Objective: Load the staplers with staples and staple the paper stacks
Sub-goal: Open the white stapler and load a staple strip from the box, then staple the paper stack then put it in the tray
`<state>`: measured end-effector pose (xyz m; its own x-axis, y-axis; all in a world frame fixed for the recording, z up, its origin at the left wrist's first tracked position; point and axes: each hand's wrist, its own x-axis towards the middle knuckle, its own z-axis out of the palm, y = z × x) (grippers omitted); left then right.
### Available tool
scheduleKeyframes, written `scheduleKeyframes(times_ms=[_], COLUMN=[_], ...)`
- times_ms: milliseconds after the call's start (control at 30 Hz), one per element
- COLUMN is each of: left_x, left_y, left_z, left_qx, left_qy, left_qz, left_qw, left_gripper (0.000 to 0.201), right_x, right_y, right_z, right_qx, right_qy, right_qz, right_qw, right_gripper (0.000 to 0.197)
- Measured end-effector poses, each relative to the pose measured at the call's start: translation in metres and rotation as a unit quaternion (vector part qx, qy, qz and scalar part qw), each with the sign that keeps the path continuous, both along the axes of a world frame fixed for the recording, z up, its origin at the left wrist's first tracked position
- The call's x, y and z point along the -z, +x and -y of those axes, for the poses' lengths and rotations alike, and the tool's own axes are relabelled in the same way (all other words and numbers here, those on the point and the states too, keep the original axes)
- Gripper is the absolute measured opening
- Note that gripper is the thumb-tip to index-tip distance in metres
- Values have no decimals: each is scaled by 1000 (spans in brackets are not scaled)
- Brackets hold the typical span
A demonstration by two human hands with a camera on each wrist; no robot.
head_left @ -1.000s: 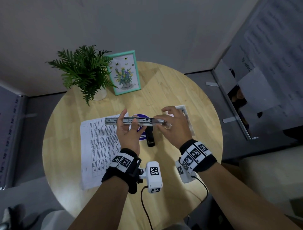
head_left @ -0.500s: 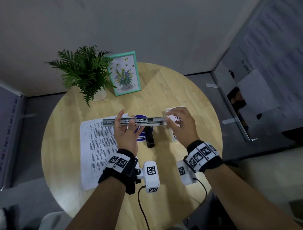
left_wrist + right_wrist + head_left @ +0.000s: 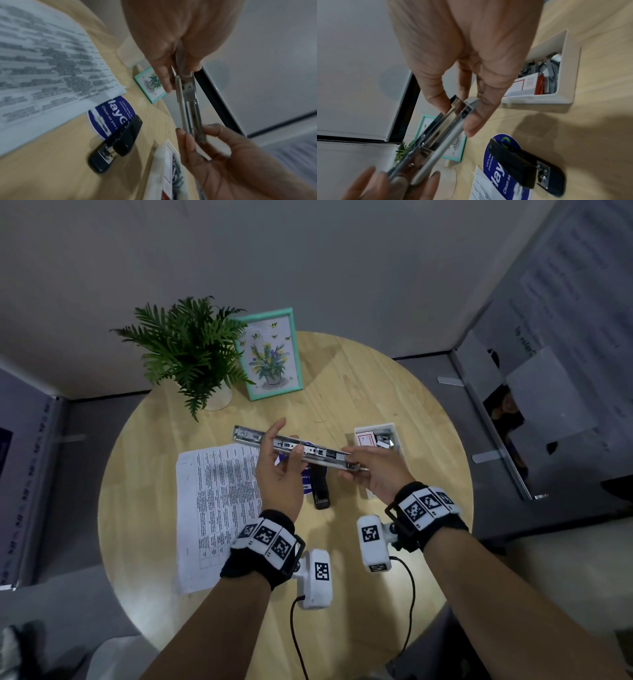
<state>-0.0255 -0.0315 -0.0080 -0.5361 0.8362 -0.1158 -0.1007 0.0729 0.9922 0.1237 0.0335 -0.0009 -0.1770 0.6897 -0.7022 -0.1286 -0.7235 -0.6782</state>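
both hands' fingers pinch the opened silver stapler (image 3: 294, 447) above the round table (image 3: 376, 392).

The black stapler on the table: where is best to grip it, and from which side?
Probably across the long sides of the black stapler at mid-body, coming from above: it lies flat on the table, narrow, with both sides free.

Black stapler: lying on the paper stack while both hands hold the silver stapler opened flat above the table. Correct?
Not quite. The black stapler lies on the round blue sticker beside the paper stack, not on it, as the head and left wrist views show. The rest holds: the left hand and right hand hold the silver stapler opened flat above the table.
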Motion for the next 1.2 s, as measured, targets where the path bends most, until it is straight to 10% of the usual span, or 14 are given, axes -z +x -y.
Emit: scheduleKeyframes(times_ms=[233, 433, 667, 767, 933, 1200], left_x=[3, 4, -17, -19, -24, -18], left_y=[-13, -26, -55, -66, -88, -126], left_z=[2, 0, 3, 3, 12, -1], left_qx=[81, 186, 369, 427, 493, 435], left_qy=[-28, -80, -47, -52, 56, -123], left_qz=[-305, -331, -509, -490, -541, -289], left_qw=[948, 921, 777, 758, 679, 844], left_gripper=[39, 73, 46, 49, 43, 33], right_x=[3, 4, -3, -7, -2, 17], right_y=[0, -6, -15, -26, -48, -69], right_z=[9, 14, 14, 21, 44, 64], right_qx=[13, 30, -178, -268, -326, -260], right_qy=[11, -23, -84, -79, -98, -99], right_qz=[-30, -79, -50, -97, -142, -55], right_qw=[999, 996, 979, 955, 930, 959], right_gripper=[25, 15, 69, 89, 71, 27])
